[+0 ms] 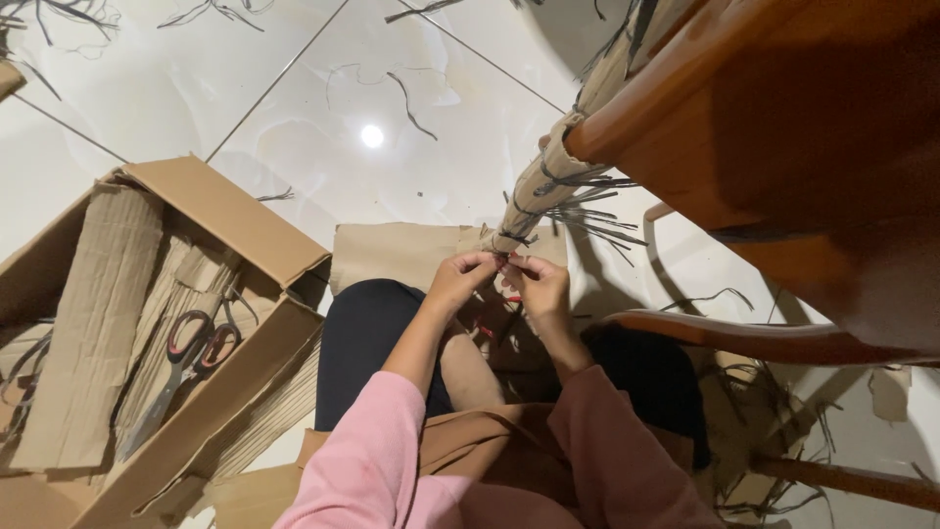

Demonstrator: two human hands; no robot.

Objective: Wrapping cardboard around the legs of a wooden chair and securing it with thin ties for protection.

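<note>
1. The left hand (458,279) and the right hand (540,284) are meeting close together at the lower end of a cardboard-wrapped chair leg (548,181), just above the person's lap. Both are pinching with their fingertips at a small red piece (509,260) against the wrapping, so neither hand is lying open; what exactly the red piece is, I cannot tell.

2. The leg is slanting down from the wooden chair (783,127) at the upper right toward the hands, which is bringing its end within easy reach of the seated person.

3. Dark ties (587,211) are circling the wrapping in several bands, their loose ends sticking out to the right, apparently holding the cardboard tight on the leg.

4. A flat cardboard sheet (392,250) is lying on the tiled floor (323,108) just beyond the knees, under the working spot.

5. An open cardboard box (235,220) is sitting at the left edge of the floor, holding cut cardboard strips (93,323) and red-handled scissors (191,358) resting on top, near but apart from the hands.

6. Dark offcuts (406,98) are lying scattered over the tiles.
</note>
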